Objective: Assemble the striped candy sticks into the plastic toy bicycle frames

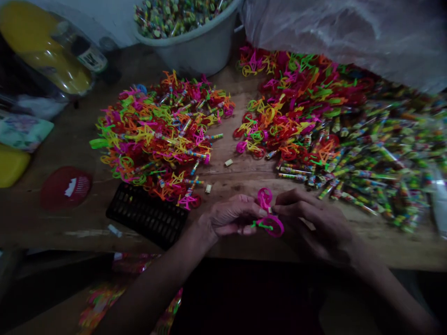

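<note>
My left hand (235, 214) is closed around a small pink plastic toy bicycle (274, 225) with green parts, just above the table's front edge. Its two pink wheels stick out past my fingertips. From the other side, my right hand (314, 218) pinches at the middle of the toy, its fingers bent together. A tiny pale bit shows at those fingertips, too small to name. Toy bicycles in many colours form a pile (279, 111) beyond my hands. To the right spreads a heap of slim, clear tubes with coloured contents (373, 172).
On the left lies another pile of toy bicycles (150, 135), some with tubes on them. A black slotted tray (146, 216) and a red round lid (66, 187) sit near it. Behind stand a filled white tub (199, 51) and a plastic bag (345, 32).
</note>
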